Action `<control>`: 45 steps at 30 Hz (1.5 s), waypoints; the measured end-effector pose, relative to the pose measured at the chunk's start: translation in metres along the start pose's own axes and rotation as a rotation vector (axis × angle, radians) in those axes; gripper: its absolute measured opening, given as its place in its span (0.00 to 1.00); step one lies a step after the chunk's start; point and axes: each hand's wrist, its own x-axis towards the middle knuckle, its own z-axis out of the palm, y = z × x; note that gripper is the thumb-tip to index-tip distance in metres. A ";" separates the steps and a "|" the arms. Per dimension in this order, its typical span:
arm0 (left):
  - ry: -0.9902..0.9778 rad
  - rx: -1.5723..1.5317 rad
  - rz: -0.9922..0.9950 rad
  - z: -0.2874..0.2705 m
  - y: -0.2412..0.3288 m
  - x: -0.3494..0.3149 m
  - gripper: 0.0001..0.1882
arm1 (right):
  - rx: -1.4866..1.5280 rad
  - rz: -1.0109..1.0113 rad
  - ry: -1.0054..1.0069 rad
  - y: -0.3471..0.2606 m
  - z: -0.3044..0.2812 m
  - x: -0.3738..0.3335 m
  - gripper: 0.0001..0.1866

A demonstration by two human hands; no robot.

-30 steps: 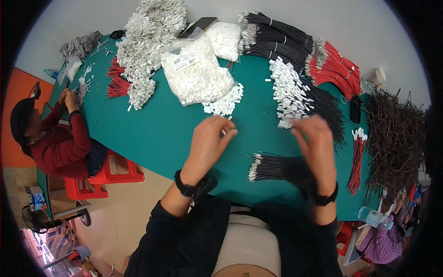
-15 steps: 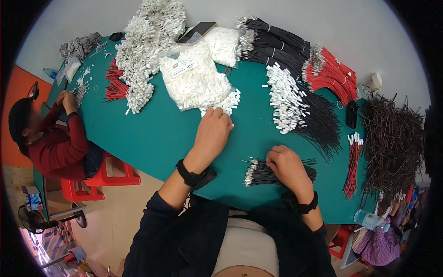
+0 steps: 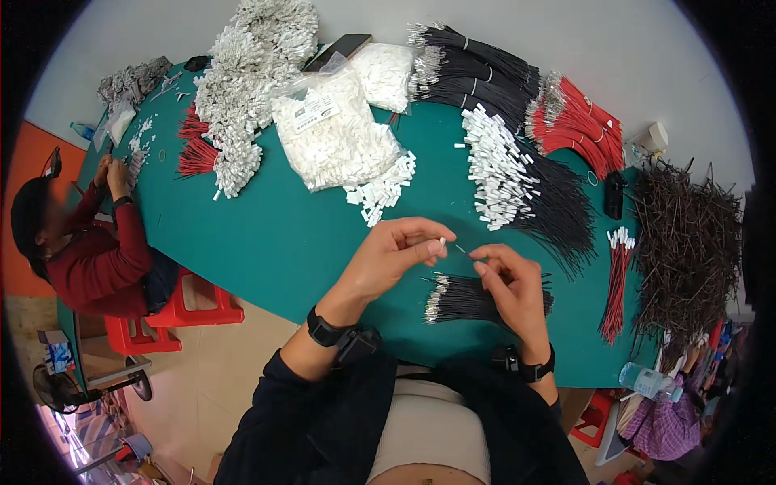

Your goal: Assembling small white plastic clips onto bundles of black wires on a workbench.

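Between thumb and finger my left hand (image 3: 398, 252) pinches a small white connector housing (image 3: 442, 242). Facing it, my right hand (image 3: 513, 287) is closed on a thin wire (image 3: 461, 249) whose metal-tipped end points toward the housing; a small gap seems to lie between them. Under and beside my right hand lies a bundle of black wires (image 3: 469, 301) with metal terminals at its left end. Beyond my left hand, loose white housings (image 3: 386, 191) spill from a clear plastic bag (image 3: 335, 133) full of the same pieces.
Black wires with white housings (image 3: 497, 174) lie at the back right, near red wire bundles (image 3: 578, 125) and black bundles (image 3: 485, 69). Farther right are a small red bundle (image 3: 619, 283) and a dark tangled heap (image 3: 687, 250). Another person (image 3: 93, 250) sits at the left.
My left hand has come back from the loose housings with one in its fingers. My right hand has lifted from the black bundle with a wire, and both hands have drawn together.
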 end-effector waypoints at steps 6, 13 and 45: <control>0.101 -0.185 0.008 0.006 -0.002 -0.003 0.05 | -0.007 -0.103 0.182 -0.016 0.007 -0.003 0.04; 0.162 -0.193 0.049 0.009 -0.006 -0.006 0.05 | -0.021 -0.145 0.195 -0.025 0.011 -0.004 0.04; 0.228 -0.325 0.005 0.023 -0.012 -0.015 0.07 | -0.115 -0.229 0.213 -0.025 0.023 -0.005 0.02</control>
